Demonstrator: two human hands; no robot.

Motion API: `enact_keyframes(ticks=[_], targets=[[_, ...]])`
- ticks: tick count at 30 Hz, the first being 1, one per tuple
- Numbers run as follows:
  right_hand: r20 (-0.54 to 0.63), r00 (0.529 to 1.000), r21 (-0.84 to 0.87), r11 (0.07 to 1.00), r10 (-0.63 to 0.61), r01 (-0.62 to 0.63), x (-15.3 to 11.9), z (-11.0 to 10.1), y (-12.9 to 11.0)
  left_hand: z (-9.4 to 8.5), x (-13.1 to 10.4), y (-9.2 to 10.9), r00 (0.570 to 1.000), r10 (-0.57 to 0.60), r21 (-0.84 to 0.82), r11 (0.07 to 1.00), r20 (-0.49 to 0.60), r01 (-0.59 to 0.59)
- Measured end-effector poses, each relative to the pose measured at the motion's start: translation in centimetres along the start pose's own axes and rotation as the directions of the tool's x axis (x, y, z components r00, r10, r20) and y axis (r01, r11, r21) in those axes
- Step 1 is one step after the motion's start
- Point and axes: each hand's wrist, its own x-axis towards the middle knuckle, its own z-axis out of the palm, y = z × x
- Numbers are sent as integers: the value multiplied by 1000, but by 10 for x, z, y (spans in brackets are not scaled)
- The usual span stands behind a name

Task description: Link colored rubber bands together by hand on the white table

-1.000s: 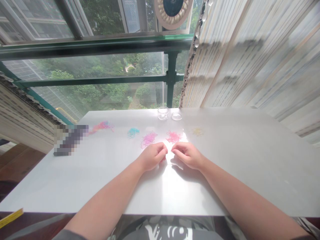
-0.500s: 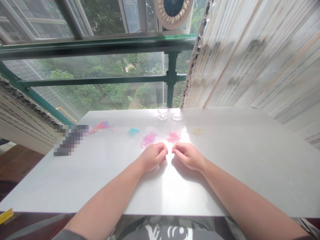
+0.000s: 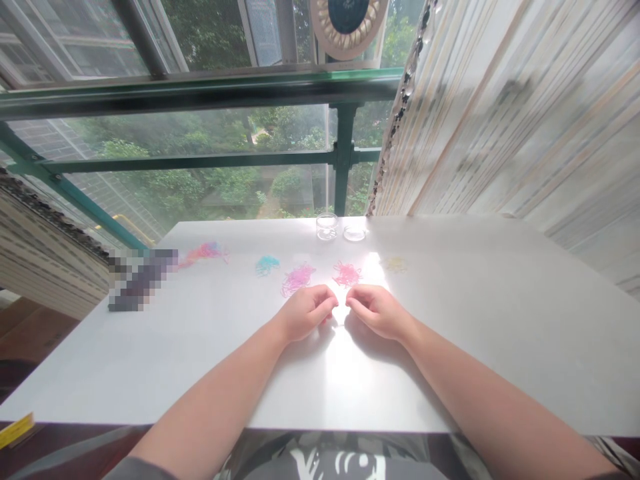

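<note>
My left hand (image 3: 311, 312) is closed, thumb against curled fingers, just in front of a purple pile of thin bands (image 3: 299, 278). Facing it across a small gap, my right hand (image 3: 376, 311) is closed in a pinch too, below a pink pile (image 3: 347, 273). Anything between the fingertips of either hand is too small to make out. A blue pile (image 3: 267, 265) lies to the left and a pale yellow pile (image 3: 395, 264) to the right. Farther left is a mixed-colour heap (image 3: 207, 251).
On the white table (image 3: 500, 320), a clear round jar (image 3: 327, 228) and its clear lid (image 3: 355, 233) stand near the back edge. A blurred dark object (image 3: 145, 280) lies at the left edge. Beyond are a green railing (image 3: 200, 93) and a curtain (image 3: 480, 120).
Both hands have shifted very slightly to the right, still pinched and facing each other. The piles, jar and lid look unchanged.
</note>
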Motion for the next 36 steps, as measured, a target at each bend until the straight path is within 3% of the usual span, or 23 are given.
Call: enact_keyframes(ticks=[12,17,21,25,36], targets=[[31,999,22,1000,-23,22,0,0,-1,-2,0,2,997,46,108,993,-56,-40],[29,999,2,1000,-16,16,-1,-1,0,-20,0,-2,988,97,209,975,-124,-70],[28,1000,3,1000,7,-7,-1,-2,1,-50,0,-12,954,64,354,934,-293,46],[43,999,3,1000,9,-9,-1,-1,1,-71,-1,-25,929,-19,401,899,-369,178],[35,999,-14,1000,-12,13,-2,-2,-1,-73,-1,-38,932,-67,413,883,-357,222]])
